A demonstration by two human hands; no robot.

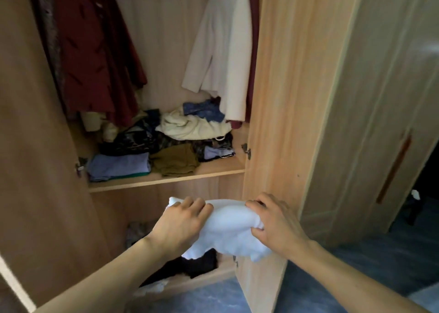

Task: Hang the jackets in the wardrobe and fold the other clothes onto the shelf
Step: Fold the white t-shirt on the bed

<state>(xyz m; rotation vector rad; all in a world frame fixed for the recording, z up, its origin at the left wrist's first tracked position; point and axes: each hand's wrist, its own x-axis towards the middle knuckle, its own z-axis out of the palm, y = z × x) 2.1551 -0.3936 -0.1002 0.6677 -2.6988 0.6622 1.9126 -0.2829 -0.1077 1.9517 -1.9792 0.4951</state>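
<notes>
In the lower middle of the frame, in front of the open wardrobe (280, 99), I held a bunched white garment (234, 229) between both my hands. My left hand (183, 222) gripped its left end, fingers curled over the top of the cloth; my right hand (275, 220) pinched its right end, fingertips pressed into the folds. The cloth sagged between them, below the front edge of the shelf (166, 181) and not touching it.

On the shelf, in the centre of the frame, lay the other clothes: a folded blue piece (118, 165) at the front left, an olive piece (175, 162) just beside it to the right, a dark patterned heap (135, 139) behind them, a cream garment (192, 126) crumpled on top, and a denim item (202, 108) behind that.

At upper left a dark red jacket (95, 51) hung down to the pile. At upper right a pale cream jacket (223, 51) hung against the wardrobe's side panel.

Below the shelf, at the bottom of the frame, dark clothes (190, 267) lay in the lower compartment, partly hidden by my left forearm and the white garment.
</notes>
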